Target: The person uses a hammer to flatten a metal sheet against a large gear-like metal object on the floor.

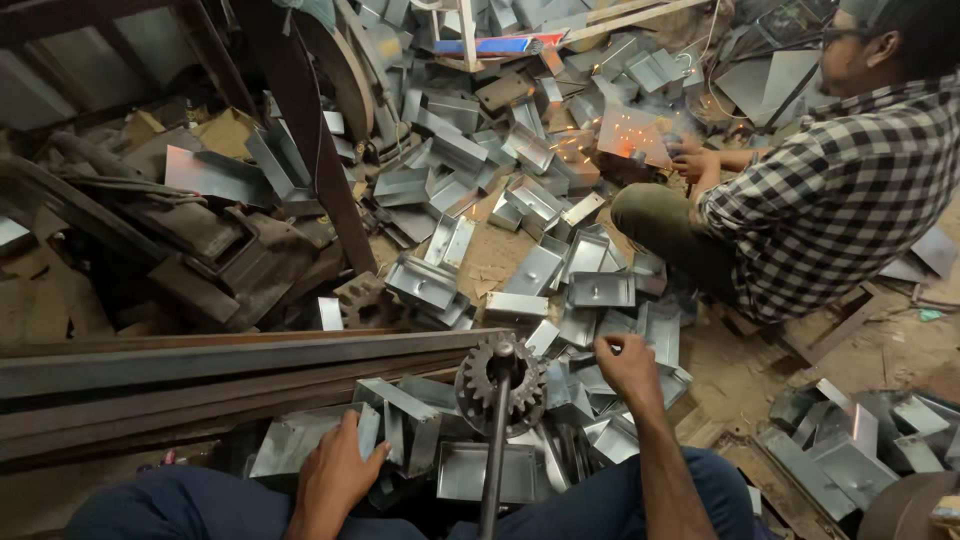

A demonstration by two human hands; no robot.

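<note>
Resting on a folded sheet-metal tray [330,432] just in front of the knees, the left hand [335,472] lies with fingers spread flat over its rim — pressing rather than gripping. The right hand [628,362] is curled around a small metal piece [611,347] beyond a toothed gear wheel [500,385] on a dark lever; whether the fingertips truly pinch it, I cannot tell. By the look of it the work is well along: a wide heap of formed trays [540,230] lies beyond the fingers, dull grey, shallow, square-cornered, some with small holes. A flat blank [210,172] lies off to the left, unbent. A co-worker [840,170] in a checked shirt sits opposite, with sparks [620,140] at their hands.
</note>
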